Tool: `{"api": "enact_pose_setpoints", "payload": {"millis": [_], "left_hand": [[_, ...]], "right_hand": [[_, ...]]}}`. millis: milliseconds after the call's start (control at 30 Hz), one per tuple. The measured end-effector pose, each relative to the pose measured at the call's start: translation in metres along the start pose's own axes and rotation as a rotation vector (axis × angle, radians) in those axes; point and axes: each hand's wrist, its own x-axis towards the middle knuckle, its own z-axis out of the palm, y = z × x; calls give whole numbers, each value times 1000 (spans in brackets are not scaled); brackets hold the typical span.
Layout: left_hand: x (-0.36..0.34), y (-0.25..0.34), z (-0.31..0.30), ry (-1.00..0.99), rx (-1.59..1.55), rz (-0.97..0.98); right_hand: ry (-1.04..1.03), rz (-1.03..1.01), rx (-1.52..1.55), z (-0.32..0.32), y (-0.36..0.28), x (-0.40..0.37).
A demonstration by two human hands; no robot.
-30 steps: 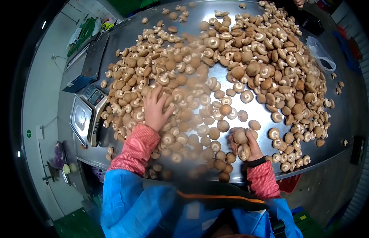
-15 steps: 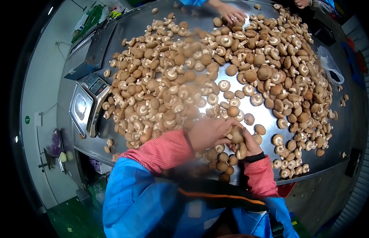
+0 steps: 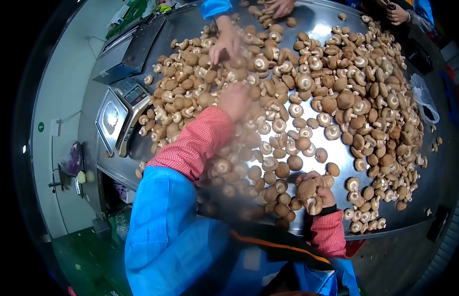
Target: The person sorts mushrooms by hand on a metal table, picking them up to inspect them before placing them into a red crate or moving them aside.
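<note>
My left hand [image 3: 235,100] reaches over the left heap of mushrooms [image 3: 182,74]; it is blurred, and its fingers and anything in them cannot be made out. Near the table's front edge, my right hand [image 3: 325,191] is wrapped round several mushrooms [image 3: 307,190], brown caps and a pale underside showing. Loose mushrooms [image 3: 282,170] lie just left of that hand, some caps up, some stems up. A larger heap of mushrooms [image 3: 367,98] covers the right part of the metal table [image 3: 333,148].
A digital scale [image 3: 122,116] stands at the left, with a metal box [image 3: 123,56] behind it. Across the table, a co-worker's hands [image 3: 227,43] work at the heap; another person's hand [image 3: 397,15] is at the back right. A plastic bag [image 3: 424,101] lies at the right edge.
My left hand has moved away from my right, forward and left over the heap. My right hand has lowered slightly with mushrooms. The co-worker's hands have shifted left, and the view has shifted.
</note>
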Motion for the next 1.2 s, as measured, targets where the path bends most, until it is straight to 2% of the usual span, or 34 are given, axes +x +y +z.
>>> {"api": "enact_pose_setpoints", "payload": {"millis": [33, 133, 167, 200, 267, 333, 367, 467, 500, 567, 633, 733, 767, 800, 833, 867, 933, 967, 1000, 1067, 1167, 1200], "left_hand": [[-2, -9, 0, -65, 48, 23], [-11, -19, -19, 205, 47, -72], [-16, -28, -31, 230, 62, -183], [-24, -41, -32, 205, 126, -315], [-53, -92, -8, 57, 167, -389], [-60, -108, -9, 46, 101, -243], [-63, -114, -11, 37, 70, -174], [-62, -119, -25, -98, -122, -439], [-62, -128, -25, -96, -122, -413], [-69, -162, -8, -62, -315, -484], [-65, -150, -15, -7, -558, -602], [-52, -101, -20, 281, -459, -469], [-39, -67, -31, 249, -658, -446], [-27, -49, -31, 193, -704, -328], [-15, -32, -26, 97, -882, -338], [-2, -14, -16, 83, -853, -239], [24, 32, -3, -43, -973, -398], [36, 37, 27, 17, -827, -258], [43, 52, 34, 6, -774, -284], [64, 88, 9, -108, -416, -238], [85, 84, 31, -185, 209, -40], [91, 79, 35, -263, 255, -83]], "right_hand": [[73, -3, -87, 1, 0, 0], [-30, -1, 46, 1, 3, -4], [-75, 15, 41, -7, 4, -3], [-78, 44, -48, -13, 3, -3], [-79, 61, -179, -16, 2, -1], [-75, 45, -261, -9, 2, 2], [-99, 60, -155, -1, 2, 2], [-145, 100, -17, 19, 0, 0], [-162, 110, -24, 20, -1, 0], [-187, 104, 15, 28, -1, -1], [-212, 68, 62, 15, 7, -2], [-220, 42, 74, -4, 15, -5], [-198, 42, 76, -6, 16, -7], [-176, 41, 77, -8, 17, -10], [-139, 44, 86, -6, 19, -11], [-106, 46, 93, -5, 19, -11], [-99, 69, 84, -7, 18, -12], [-108, 54, 95, -10, 21, -11], [-115, 39, 104, -12, 23, -11], [-104, 27, 57, -11, 16, -13], [-53, 25, 29, -16, 11, -18], [-43, 18, 41, -19, 10, -20]]}}
